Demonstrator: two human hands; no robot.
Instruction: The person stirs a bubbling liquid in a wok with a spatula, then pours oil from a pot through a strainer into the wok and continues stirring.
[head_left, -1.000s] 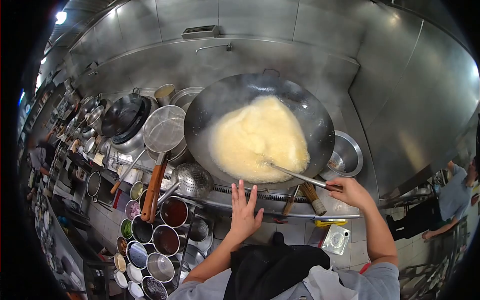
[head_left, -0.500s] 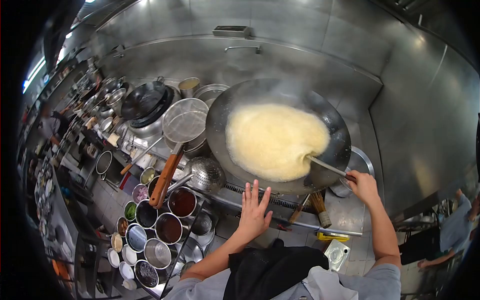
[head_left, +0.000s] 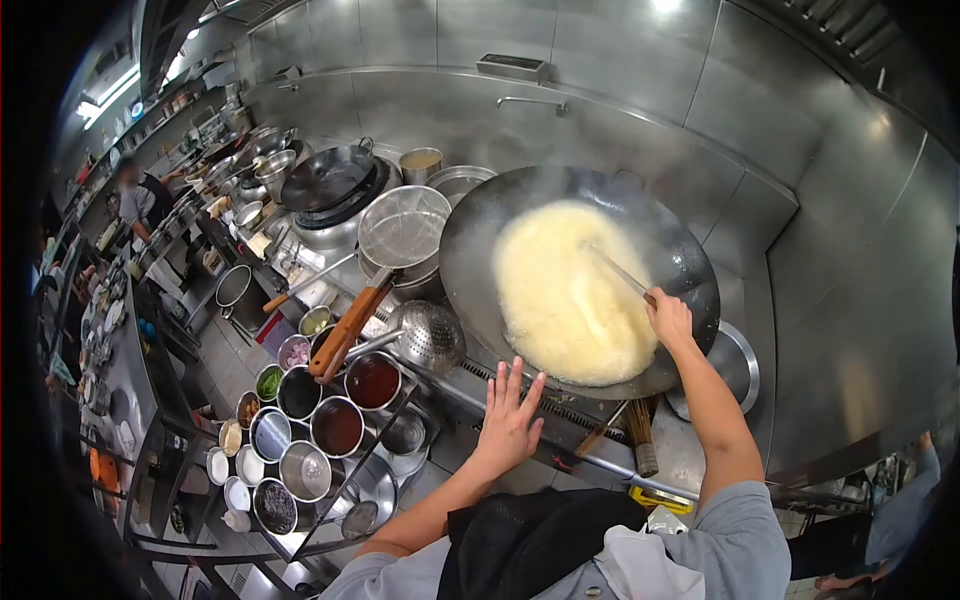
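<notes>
Hovering left hand (head_left: 508,420) (splayed) near wok (head_left: 690,270) rim

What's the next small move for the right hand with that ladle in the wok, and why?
Probably sweep the ladle handle back through the pale yellow mixture toward the near rim. The right hand grips the handle over the wok, with the tip at the mixture's far side. The mixture is frothy, steam rises, so stirring likely continues. The left hand is spread open at the stove edge, holding nothing.

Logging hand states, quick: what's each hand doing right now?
Left hand: open, fingers spread, holding nothing, near the stove edge.
Right hand: closed on the ladle handle over the wok.
</notes>
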